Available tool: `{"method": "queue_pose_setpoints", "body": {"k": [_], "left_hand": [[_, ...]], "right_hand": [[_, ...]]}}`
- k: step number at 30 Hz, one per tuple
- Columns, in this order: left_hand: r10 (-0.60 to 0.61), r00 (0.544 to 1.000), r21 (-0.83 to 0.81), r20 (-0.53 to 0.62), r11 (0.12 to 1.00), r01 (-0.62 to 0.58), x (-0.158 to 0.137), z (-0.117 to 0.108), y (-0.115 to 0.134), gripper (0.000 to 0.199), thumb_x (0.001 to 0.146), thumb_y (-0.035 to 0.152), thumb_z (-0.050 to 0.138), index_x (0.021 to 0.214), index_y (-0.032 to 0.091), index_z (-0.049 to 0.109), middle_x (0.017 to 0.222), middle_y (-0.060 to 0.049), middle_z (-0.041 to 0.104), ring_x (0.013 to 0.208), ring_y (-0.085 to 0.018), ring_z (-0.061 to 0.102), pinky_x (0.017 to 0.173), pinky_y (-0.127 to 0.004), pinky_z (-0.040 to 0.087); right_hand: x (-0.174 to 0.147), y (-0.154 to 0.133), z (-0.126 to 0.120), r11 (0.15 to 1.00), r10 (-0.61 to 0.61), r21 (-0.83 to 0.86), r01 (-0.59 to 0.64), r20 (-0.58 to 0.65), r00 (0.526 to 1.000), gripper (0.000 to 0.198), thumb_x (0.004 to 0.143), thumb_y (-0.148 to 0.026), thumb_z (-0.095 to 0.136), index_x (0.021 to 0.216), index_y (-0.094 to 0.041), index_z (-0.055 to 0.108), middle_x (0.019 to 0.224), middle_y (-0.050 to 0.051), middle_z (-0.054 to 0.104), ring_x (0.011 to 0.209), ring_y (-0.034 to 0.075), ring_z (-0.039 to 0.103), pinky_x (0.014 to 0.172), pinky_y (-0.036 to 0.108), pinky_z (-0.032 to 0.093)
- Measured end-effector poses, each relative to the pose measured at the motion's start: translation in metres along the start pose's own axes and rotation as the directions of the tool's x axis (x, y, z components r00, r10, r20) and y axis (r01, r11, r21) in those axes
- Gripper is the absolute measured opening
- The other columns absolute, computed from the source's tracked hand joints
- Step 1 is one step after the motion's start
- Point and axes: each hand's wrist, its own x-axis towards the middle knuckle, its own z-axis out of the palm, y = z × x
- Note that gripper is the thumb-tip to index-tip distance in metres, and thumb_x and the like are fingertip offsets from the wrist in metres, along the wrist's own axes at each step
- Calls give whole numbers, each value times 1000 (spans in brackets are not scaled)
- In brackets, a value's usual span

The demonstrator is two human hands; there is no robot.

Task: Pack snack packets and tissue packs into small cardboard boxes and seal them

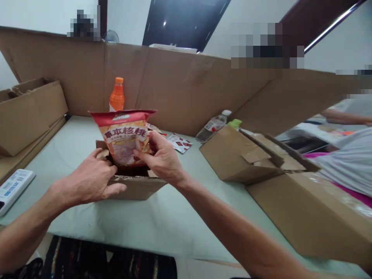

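A red and orange snack bag [126, 135] with Chinese lettering is upright and partly inside a small open cardboard box [135, 190]. My right hand [164, 157] pinches the bag's right side, thumb on the front. At the box's left corner, my left hand [87, 176] curls its fingers over the rim, with the thumb along the outer front wall. Bag and fingers hide most of the box's inside. Behind the bag stands an orange drink bottle [117, 95], its lower part covered. A white packet with red patterns [180, 143] lies behind the box to the right.
A clear bottle [213, 126] leans against the tall cardboard wall [180, 85]. Cardboard boxes stand at left [31, 116] and right [232, 155]. A white device [16, 188] lies at the table's left edge. Another person's arm [345, 116] shows at far right.
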Motion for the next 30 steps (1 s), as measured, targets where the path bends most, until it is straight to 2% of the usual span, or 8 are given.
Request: {"method": "queue_pose_setpoints", "body": {"k": [8, 11, 15, 18, 20, 25, 27, 30], "left_hand": [[-86, 995, 185, -51, 978, 94, -7, 14, 1, 35, 90, 45, 69, 85, 11, 79, 97, -21, 79, 111, -41, 69, 107, -65, 46], [-88, 994, 205, -65, 974, 100, -9, 15, 3, 28, 86, 38, 71, 84, 12, 79, 96, -20, 78, 108, -42, 70, 109, -67, 44], [-99, 993, 216, -65, 970, 111, -14, 15, 4, 18, 79, 31, 75, 81, 13, 78, 97, -20, 77, 110, -42, 69, 108, -66, 45], [-114, 993, 223, -25, 968, 116, -16, 17, 1, 23, 78, 34, 78, 85, 12, 79, 95, -22, 76, 107, -43, 69, 103, -64, 48], [-114, 993, 212, -8, 971, 113, -16, 20, 0, 26, 78, 36, 80, 87, 11, 79, 96, -22, 75, 106, -43, 68, 101, -63, 48], [-123, 992, 183, -41, 975, 128, -14, 23, 1, 26, 74, 31, 83, 89, 10, 78, 107, -26, 72, 119, -47, 62, 106, -62, 47], [-129, 992, 200, -11, 971, 129, -13, 22, 2, 25, 77, 30, 80, 92, 9, 78, 110, -27, 72, 121, -47, 62, 107, -61, 48], [-135, 991, 223, 24, 967, 126, -12, 21, 3, 24, 82, 29, 74, 95, 8, 78, 111, -27, 72, 120, -46, 62, 106, -61, 48]], "right_hand": [[2, 17, 13, 906, 265, 318, -280, 89, 960, 40, 71, -45, 80, 95, -25, 54, 88, -2, 64, 77, 16, 61, 76, 35, 57], [6, 28, 17, 926, 270, 223, -303, 166, 948, 37, 69, -45, 76, 86, -24, 50, 81, -4, 57, 74, 15, 56, 73, 33, 53], [3, 15, -2, 963, 149, -255, -91, 219, 964, 21, 75, -26, 64, 76, -24, 43, 77, -2, 53, 73, 15, 49, 69, 30, 42], [-2, -19, -21, 779, 44, -607, 156, 301, 952, 14, 77, -11, 54, 79, -23, 46, 87, 3, 60, 77, 17, 51, 68, 29, 35], [-3, -43, -28, 610, 89, -757, 236, 361, 928, 16, 80, -6, 51, 83, -22, 53, 93, 6, 65, 78, 18, 53, 67, 30, 32], [3, -70, -22, 323, 330, -909, 263, 368, 869, 21, 86, -6, 53, 97, -20, 65, 101, 11, 71, 79, 22, 61, 63, 32, 28], [4, -66, -16, 305, 381, -907, 290, 395, 836, 21, 89, -8, 53, 102, -19, 66, 102, 12, 73, 83, 24, 64, 62, 33, 28], [3, -49, -6, 376, 415, -861, 343, 487, 768, 17, 96, -15, 52, 104, -19, 67, 96, 12, 75, 84, 24, 67, 62, 33, 28]]}}
